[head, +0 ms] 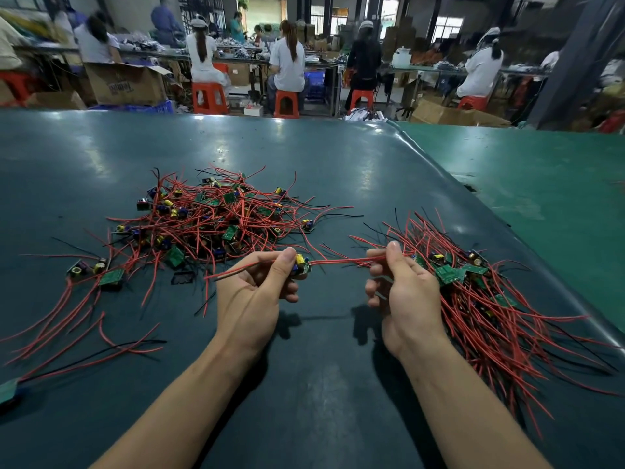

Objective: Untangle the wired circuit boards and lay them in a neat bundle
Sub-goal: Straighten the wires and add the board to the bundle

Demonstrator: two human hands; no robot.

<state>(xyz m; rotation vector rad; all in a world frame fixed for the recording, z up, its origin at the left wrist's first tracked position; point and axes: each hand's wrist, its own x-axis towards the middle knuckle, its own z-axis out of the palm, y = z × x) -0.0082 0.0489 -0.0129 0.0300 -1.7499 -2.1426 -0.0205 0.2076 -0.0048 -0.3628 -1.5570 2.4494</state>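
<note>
A tangled heap of small green circuit boards [216, 218] with red and black wires lies on the dark mat, left of centre. To the right lies a straighter bundle of wired boards [473, 292], its wires fanned out both ways. My left hand [257, 292] pinches one small circuit board [302, 264] with a yellow part between thumb and fingers. Its red wire [341, 261] stretches right to my right hand [402, 286], which pinches the wire just beside the bundle. More wires trail left from the held board.
Loose wired boards [108, 277] and stray wires lie at the left, one board [8, 390] at the near left edge. A brighter green mat [541, 184] adjoins on the right. Several people sit on red stools [209, 96] at benches beyond the table.
</note>
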